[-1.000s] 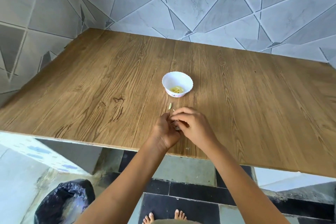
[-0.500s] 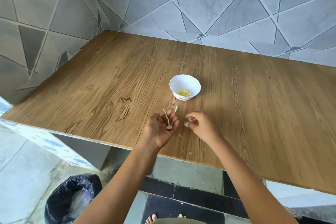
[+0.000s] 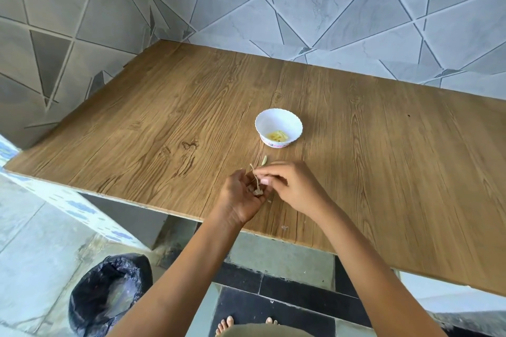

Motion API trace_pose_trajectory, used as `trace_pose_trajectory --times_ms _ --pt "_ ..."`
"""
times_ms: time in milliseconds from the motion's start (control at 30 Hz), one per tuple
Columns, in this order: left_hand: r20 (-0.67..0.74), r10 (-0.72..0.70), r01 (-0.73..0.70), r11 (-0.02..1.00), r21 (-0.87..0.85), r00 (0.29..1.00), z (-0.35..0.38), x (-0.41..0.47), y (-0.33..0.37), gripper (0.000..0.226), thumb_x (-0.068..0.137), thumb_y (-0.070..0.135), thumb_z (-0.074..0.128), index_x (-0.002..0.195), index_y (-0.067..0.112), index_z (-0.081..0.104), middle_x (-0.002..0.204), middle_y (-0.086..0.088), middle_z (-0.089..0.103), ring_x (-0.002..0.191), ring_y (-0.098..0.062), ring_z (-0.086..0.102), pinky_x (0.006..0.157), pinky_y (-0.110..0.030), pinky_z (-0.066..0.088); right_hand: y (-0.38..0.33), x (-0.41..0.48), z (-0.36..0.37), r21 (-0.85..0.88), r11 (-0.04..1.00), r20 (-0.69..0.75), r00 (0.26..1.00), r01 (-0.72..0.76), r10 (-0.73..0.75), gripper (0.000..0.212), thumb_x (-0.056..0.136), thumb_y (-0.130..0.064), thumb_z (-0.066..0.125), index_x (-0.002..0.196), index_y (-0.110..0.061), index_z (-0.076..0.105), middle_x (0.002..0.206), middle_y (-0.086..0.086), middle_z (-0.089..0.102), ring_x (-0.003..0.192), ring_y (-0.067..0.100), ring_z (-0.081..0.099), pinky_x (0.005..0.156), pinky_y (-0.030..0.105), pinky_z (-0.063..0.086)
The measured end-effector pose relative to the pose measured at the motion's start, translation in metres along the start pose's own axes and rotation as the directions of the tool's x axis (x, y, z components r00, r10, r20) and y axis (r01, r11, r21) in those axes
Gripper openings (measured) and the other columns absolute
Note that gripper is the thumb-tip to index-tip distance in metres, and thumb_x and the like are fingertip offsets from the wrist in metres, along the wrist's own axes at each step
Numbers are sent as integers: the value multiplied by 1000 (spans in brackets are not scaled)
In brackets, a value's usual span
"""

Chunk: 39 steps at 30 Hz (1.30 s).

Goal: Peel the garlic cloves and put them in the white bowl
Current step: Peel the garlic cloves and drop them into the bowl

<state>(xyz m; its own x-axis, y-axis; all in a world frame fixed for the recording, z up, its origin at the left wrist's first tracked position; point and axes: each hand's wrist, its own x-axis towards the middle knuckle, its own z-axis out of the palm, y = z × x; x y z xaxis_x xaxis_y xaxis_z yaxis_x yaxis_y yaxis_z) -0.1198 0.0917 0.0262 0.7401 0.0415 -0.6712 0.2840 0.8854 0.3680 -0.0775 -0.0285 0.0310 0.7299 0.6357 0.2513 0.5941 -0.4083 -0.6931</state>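
Note:
A small white bowl [image 3: 279, 121] stands on the wooden table and holds several pale yellow peeled garlic cloves [image 3: 278, 136]. My left hand [image 3: 241, 197] lies palm up near the table's front edge, cupping a garlic stem with dry skins [image 3: 256, 186]. My right hand [image 3: 290, 186] meets it from the right, its fingers curled and pinching at the stem piece. One small greenish clove piece [image 3: 264, 160] lies on the table just beyond my hands, short of the bowl.
The wooden table [image 3: 137, 131] sits in a tiled corner, walls at back and left. A bit of skin [image 3: 284, 227] lies near the front edge. A black-bagged bin [image 3: 109, 295] stands on the floor below left. Bare feet show at the bottom.
My hands were together, then parted with the left palm opened showing the stem; now the right hand has come back to the left palm.

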Motion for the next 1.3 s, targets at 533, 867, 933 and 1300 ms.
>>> trace_pose_trajectory --times_ms 533,867,933,1300 --pt "19 -29 30 998 -46 999 1 -3 -3 43 102 26 31 78 1 56 69 -12 55 70 -20 53 71 -33 45 2 -5 14 -115 988 -255 958 105 -132 23 77 7 62 88 -9 74 85 0 73 75 9 66 71 23 53" --pt "8 23 -22 994 -105 1000 -28 -2 19 47 102 27 27 84 -1 59 82 -14 59 79 -23 56 84 -34 46 36 -16 25 -235 968 -89 993 -91 71 30 91 -16 59 121 -14 64 122 0 65 111 15 61 97 34 48" --pt "4 27 -26 993 -111 1000 -31 -3 20 46 102 27 27 85 -1 59 83 -14 58 80 -23 56 85 -34 46 39 -13 32 -271 959 6 996 -81 86 37 94 -20 55 131 -12 55 137 1 53 128 13 48 106 24 32" --pt "17 16 -14 996 -93 1000 -28 1 16 46 103 26 26 86 -1 60 82 -13 59 78 -22 57 83 -33 46 35 -65 7 -227 969 248 957 -92 149 39 91 -5 47 128 -15 57 136 -20 37 102 -19 52 62 3 41"
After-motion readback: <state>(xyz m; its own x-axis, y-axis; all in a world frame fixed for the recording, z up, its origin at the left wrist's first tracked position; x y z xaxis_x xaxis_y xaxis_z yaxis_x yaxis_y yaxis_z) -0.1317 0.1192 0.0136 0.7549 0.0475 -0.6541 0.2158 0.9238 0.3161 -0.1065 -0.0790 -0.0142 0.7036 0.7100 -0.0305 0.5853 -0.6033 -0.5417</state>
